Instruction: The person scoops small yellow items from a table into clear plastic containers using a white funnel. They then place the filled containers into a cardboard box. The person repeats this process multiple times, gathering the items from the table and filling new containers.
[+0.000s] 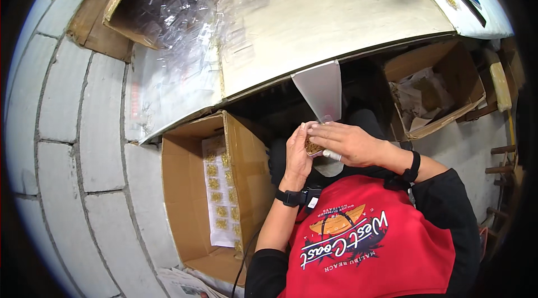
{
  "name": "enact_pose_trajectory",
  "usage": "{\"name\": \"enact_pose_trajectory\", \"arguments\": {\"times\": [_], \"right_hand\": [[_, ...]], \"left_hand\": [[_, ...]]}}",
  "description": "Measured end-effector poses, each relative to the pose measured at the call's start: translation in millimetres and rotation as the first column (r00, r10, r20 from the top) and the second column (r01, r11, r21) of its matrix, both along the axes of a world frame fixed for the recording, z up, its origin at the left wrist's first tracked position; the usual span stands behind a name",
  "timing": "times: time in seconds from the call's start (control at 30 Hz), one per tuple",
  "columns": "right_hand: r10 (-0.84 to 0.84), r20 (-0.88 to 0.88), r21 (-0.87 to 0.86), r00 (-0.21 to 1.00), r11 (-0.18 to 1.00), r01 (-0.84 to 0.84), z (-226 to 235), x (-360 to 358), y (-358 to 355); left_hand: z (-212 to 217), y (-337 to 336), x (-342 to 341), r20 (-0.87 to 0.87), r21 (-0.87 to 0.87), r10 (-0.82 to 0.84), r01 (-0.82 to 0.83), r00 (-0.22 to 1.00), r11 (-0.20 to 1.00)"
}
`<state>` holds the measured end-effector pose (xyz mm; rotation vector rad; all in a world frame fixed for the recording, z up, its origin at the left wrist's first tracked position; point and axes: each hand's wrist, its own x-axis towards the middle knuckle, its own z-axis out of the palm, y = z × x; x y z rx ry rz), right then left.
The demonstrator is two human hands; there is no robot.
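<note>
In front of my red apron [392, 253], my left hand [297, 158] is closed round a small container of gold-brown bits [312, 149]. Its walls are mostly covered by my fingers. My right hand [354, 144] lies over the container's top with its fingers stretched out and close together. A white wrap [332, 155] covers one right fingertip. Just beyond both hands, a white sloping chute [320, 89] comes down from the table edge and narrows toward them.
Left of me stands an open cardboard box [238, 186] with small gold clusters on white sheets [221, 211]. Another carton [440, 118] with paper is under the table at right. Clear plastic pieces [190, 1] heap on the white table [330, 6], beside a block wall [67, 90].
</note>
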<state>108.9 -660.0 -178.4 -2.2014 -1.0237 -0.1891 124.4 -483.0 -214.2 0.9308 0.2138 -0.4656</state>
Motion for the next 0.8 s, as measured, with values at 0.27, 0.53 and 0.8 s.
{"name": "enact_pose_trajectory", "arguments": {"times": [0.27, 0.53, 0.8], "right_hand": [[-0.137, -0.628, 0.396, 0.766, 0.791, 0.466, -5, 5, -31], [-0.065, -0.868, 0.296, 0.493, 0.729, 0.617, -17, 3, -10], [-0.269, -0.751, 0.266, 0.604, 0.713, 0.649, -17, 7, -8]], "left_hand": [[6, 4, -8, 0.014, 0.044, 0.026, -0.027, 1.0, 0.999], [5, -13, -10, 0.013, 0.073, 0.05, -0.051, 0.999, 0.996], [5, -14, -10, 0.009, 0.116, 0.078, -0.079, 0.997, 0.99]]}}
